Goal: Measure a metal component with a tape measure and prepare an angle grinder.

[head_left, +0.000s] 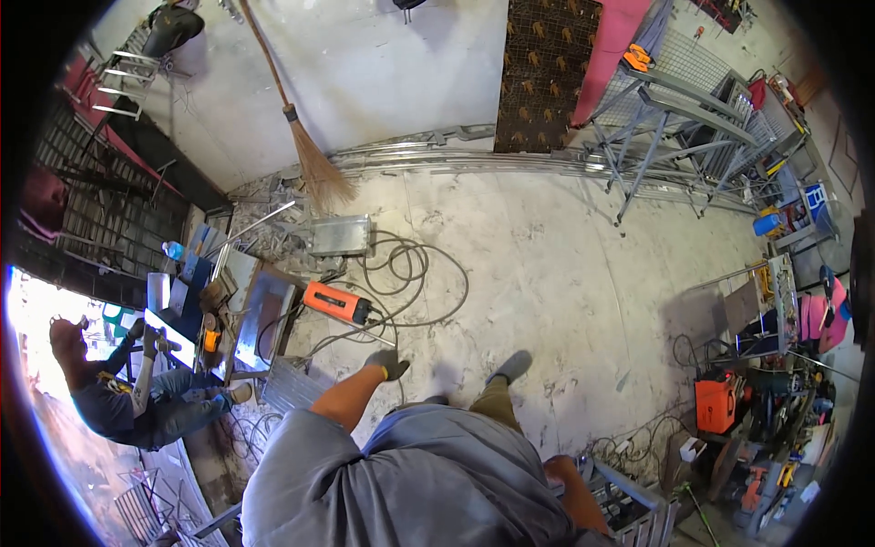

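My left hand point(390, 364), in a dark glove, reaches forward and low over the floor. Its fingers are too small and dark to make out whether they grip anything. A thin cable point(400, 337) runs close by its fingertips. Just beyond it lies an orange welding machine point(337, 301) with a black handle, its cables looping across the floor. My right arm point(576, 497) bends back at the lower edge, and its hand is hidden from sight.
To the left a co-worker point(128, 383) in gloves sits by a cluttered workbench point(260, 310). A broom point(314, 164) leans on the wall near a metal box point(340, 235). Metal stands point(647, 137) are at far right; an orange machine point(715, 404) and tools crowd the near right.
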{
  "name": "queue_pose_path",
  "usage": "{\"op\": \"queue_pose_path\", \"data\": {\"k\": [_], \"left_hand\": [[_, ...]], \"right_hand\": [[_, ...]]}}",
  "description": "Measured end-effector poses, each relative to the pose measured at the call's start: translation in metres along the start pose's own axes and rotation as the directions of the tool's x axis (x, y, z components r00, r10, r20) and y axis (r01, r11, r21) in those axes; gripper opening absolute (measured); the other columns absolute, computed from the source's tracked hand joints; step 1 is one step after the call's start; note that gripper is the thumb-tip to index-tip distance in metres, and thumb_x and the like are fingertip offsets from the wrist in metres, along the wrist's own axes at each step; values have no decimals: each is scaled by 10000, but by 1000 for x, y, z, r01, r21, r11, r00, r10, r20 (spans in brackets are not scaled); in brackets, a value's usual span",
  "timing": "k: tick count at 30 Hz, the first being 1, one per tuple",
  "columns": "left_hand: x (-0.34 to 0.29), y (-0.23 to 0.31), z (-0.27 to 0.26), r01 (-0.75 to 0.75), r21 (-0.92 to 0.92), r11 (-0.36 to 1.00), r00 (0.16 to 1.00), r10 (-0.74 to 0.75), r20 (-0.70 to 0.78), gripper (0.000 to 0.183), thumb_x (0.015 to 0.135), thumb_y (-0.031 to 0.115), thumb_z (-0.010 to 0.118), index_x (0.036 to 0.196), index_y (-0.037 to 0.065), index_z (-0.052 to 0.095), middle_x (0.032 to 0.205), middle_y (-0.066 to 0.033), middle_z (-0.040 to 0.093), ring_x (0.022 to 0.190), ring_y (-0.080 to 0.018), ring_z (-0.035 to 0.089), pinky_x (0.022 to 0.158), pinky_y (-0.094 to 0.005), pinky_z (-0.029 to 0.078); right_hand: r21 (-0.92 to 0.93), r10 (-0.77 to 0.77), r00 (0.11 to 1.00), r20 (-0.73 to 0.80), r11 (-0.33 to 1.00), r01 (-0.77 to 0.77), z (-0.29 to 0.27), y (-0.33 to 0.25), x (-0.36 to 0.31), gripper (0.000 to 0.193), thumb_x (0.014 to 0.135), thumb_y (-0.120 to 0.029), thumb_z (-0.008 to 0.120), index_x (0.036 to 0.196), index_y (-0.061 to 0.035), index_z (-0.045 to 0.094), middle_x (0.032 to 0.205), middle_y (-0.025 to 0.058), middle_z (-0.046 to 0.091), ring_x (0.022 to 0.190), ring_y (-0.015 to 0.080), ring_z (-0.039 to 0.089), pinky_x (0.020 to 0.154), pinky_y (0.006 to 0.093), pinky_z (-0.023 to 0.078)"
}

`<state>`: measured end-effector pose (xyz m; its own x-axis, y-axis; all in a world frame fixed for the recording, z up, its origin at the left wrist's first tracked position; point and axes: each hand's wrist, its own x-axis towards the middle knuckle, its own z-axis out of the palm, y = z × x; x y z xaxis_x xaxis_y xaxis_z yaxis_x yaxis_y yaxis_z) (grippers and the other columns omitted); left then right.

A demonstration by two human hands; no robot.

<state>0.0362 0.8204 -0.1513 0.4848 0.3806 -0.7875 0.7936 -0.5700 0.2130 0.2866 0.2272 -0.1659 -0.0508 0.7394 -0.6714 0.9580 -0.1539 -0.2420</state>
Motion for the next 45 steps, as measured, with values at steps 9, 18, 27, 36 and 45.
{"op": "queue_pose_path", "data": {"k": [9, 18, 27, 36, 45], "left_hand": [[17, 41, 8, 329, -15, 944, 909, -312, 275, 672, 924, 576, 560, 1242, 2, 703, 1364, -236, 639, 1298, -369, 599, 1071, -450, 484], [110, 165, -129, 208, -510, 835, 916, -349, -199, 529, 905, 442, 564, 1098, -21, 732, 1211, -286, 690, 1152, -432, 658, 1008, -484, 517], [284, 134, -246, 258, -345, 903, 966, -234, 111, 593, 927, 469, 551, 1260, -3, 685, 1317, -272, 654, 1262, -411, 615, 1067, -463, 489], [435, 101, -478, 210, -418, 884, 955, -277, -103, 548, 959, 460, 541, 1190, -7, 710, 1267, -265, 677, 1228, -395, 637, 1042, -461, 505], [599, 126, -620, -14, -920, 393, 991, -116, -64, 494, 945, 454, 625, 1122, 2, 720, 1060, -164, 756, 915, -256, 697, 813, -392, 548]], "right_hand": [[463, 318, 948, -16, 843, -274, -174, 275, 117, 302, 870, -346, 643, 793, -78, 758, 901, 187, 737, 890, 388, 699, 791, 504, 565], [531, 404, 901, -161, 805, -266, -341, 477, 199, 224, 833, -203, 728, 876, 17, 734, 735, 133, 738, 637, 239, 702, 628, 357, 571], [306, 370, 920, 126, 868, -391, -464, 527, 315, 337, 879, -394, 682, 1042, -121, 798, 1072, 160, 762, 1037, 368, 704, 966, 434, 555], [295, 286, 958, -25, 918, -267, -698, 541, 439, 375, 893, -390, 656, 956, -41, 776, 1000, 199, 750, 982, 384, 712, 891, 468, 560], [368, 145, 986, 86, 915, -167, -816, 611, 608, 351, 895, -320, 684, 1078, -26, 745, 1133, 210, 729, 1091, 377, 681, 971, 468, 532]]}}
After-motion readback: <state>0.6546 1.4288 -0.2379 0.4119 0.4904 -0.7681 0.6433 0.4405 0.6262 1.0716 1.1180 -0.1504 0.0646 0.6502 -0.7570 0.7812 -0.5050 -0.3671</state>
